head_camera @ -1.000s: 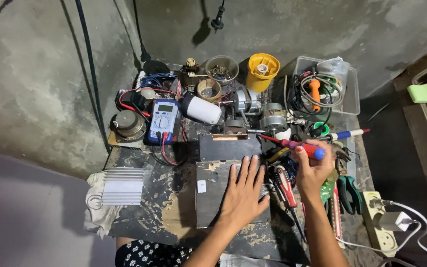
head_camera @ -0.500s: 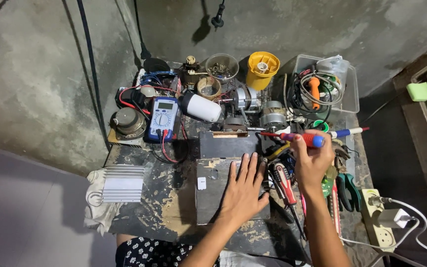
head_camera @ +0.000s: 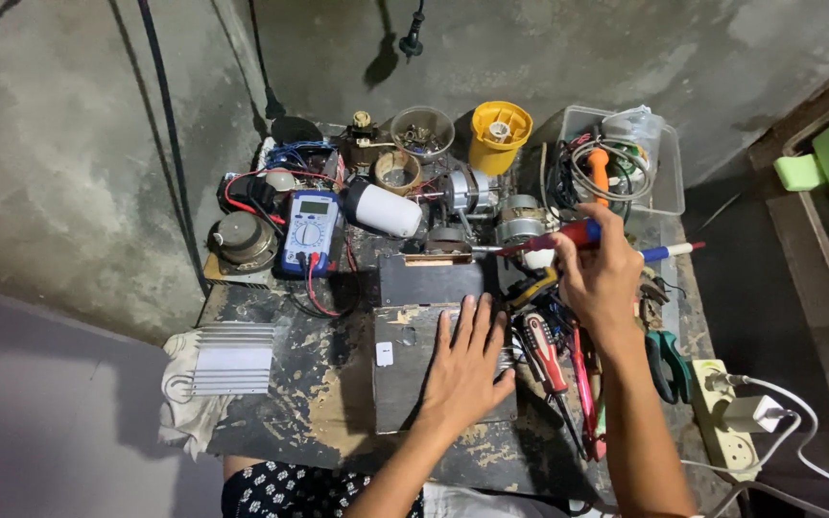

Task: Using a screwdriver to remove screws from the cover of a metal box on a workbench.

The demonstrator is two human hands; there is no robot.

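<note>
My left hand (head_camera: 465, 369) lies flat, fingers spread, on a dark rectangular metal box (head_camera: 405, 364) in the middle of the small worn table (head_camera: 280, 412). My right hand (head_camera: 599, 278) is raised just right of the box and grips a red and blue screwdriver (head_camera: 568, 235), its shaft pointing left toward the small motors (head_camera: 520, 225) behind the box. A second dark box (head_camera: 429, 280) stands right behind the first.
A blue multimeter (head_camera: 309, 230) with red leads, a white cylinder (head_camera: 383, 209), a yellow cup (head_camera: 499, 134), a bowl of parts (head_camera: 421, 131) and a clear tub of cables (head_camera: 616, 158) crowd the back. Screwdrivers and pliers (head_camera: 666, 360) lie right; a power strip (head_camera: 726, 422) hangs off the edge. A finned heatsink (head_camera: 232, 358) lies left.
My right hand has lifted the screwdriver slightly up and back toward the motors. My left hand stays flat on the box.
</note>
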